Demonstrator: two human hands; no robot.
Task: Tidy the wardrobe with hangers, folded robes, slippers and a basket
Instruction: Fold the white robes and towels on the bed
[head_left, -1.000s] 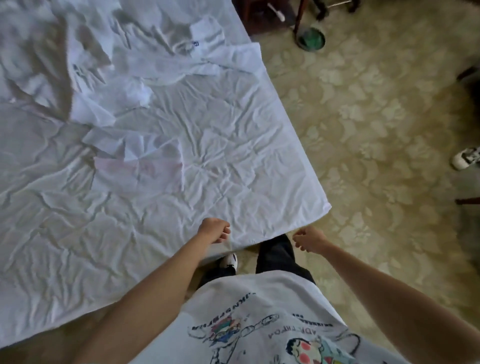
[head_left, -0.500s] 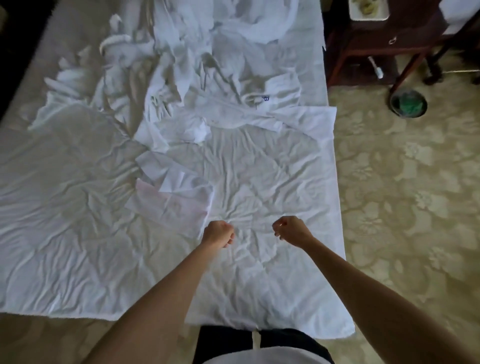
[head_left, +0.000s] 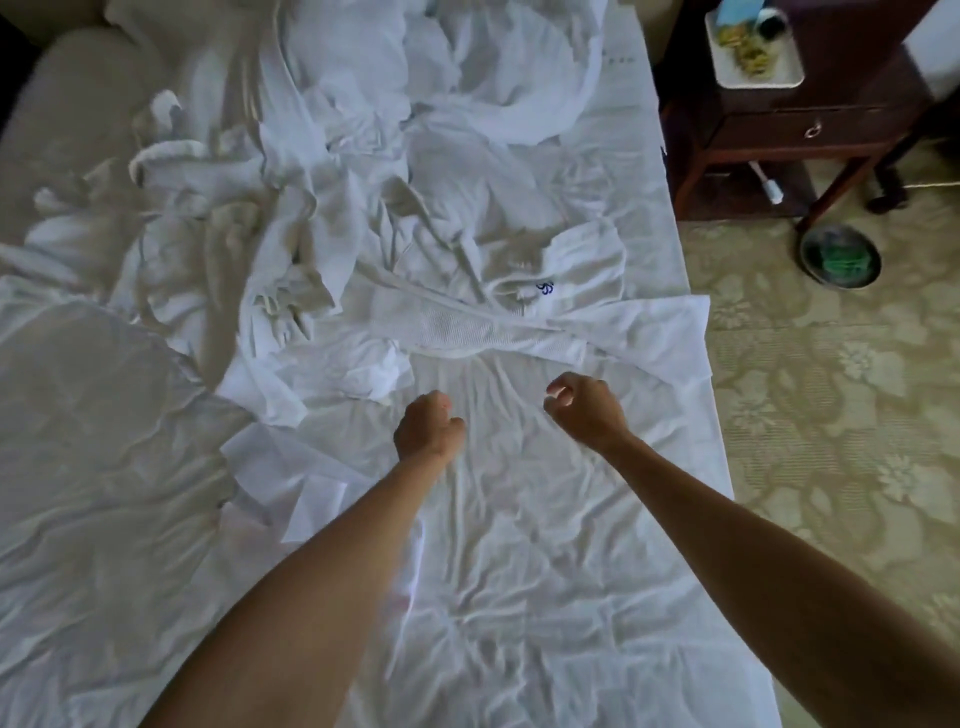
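Two fists | left hand (head_left: 427, 427), right hand (head_left: 586, 410) curled, holding nothing | over creased white sheet (head_left: 545, 571) | waffle-weave robe (head_left: 498, 322) beyond

Matt, creased white cloth bed sheet (head_left: 545, 597), waffle-textured white cloth robe (head_left: 519, 312) on the sheet, dark glossy wooden side table (head_left: 810, 124) right of the sheet, patterned matt carpet (head_left: 831, 415) below the table.

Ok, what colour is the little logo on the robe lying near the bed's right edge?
Blue, stitched on the white robe; the logo shows only in the head view.
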